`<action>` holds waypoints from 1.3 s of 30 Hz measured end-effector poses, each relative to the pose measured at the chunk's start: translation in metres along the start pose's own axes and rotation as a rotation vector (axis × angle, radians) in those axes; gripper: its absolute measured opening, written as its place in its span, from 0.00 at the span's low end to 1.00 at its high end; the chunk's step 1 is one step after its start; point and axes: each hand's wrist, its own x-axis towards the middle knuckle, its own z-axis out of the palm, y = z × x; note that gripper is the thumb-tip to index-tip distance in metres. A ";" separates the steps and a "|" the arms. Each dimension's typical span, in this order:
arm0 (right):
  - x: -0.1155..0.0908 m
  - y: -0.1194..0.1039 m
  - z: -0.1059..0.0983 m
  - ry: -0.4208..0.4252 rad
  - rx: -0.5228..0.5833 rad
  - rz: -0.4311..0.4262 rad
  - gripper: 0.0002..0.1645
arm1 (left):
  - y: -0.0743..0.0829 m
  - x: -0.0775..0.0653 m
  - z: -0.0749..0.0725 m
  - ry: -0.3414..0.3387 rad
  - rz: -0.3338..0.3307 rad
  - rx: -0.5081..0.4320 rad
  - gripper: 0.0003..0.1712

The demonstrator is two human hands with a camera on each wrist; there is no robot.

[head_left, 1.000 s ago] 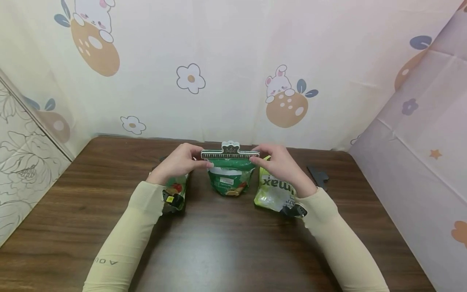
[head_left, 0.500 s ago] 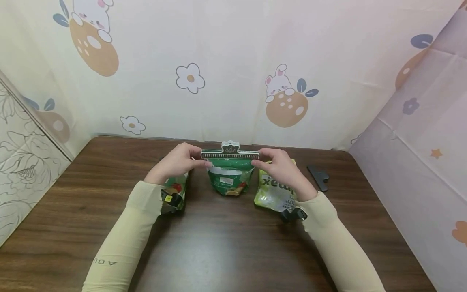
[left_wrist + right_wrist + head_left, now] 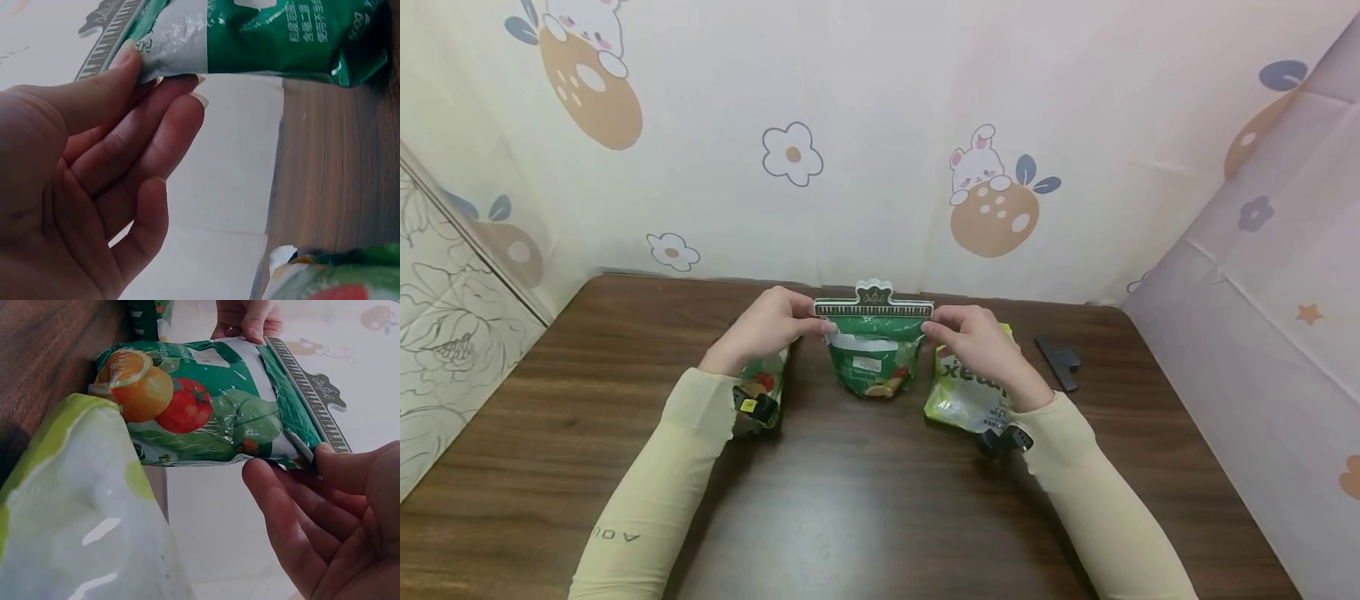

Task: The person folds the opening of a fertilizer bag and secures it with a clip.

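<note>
A green bag (image 3: 877,358) printed with fruit and vegetables stands upright at the back middle of the table, its folded top held in a long bag clip (image 3: 874,307) with a piano-key pattern. With thumb in front and fingers behind, my left hand (image 3: 769,327) pinches the bag's upper left corner, just under the clip's end. My right hand (image 3: 981,343) pinches the upper right corner the same way. In the right wrist view, the thumb lies against the fold beside the clip, and a tomato and oranges show on the bag (image 3: 187,406).
A yellow-green bag (image 3: 962,396) lies under my right wrist. Another green bag (image 3: 767,379) with a red print sits partly hidden by my left wrist. A dark flat clip-like piece (image 3: 1060,363) lies at the back right. A patterned curtain (image 3: 880,208) rises behind the table.
My right thumb has slid slightly down and outward from the clip's end onto the bag's corner. The head view has tilted a little; bag and clip stay in place.
</note>
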 end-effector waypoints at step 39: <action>0.004 0.008 0.009 -0.009 0.142 0.172 0.12 | 0.001 0.004 0.010 0.018 -0.096 -0.072 0.18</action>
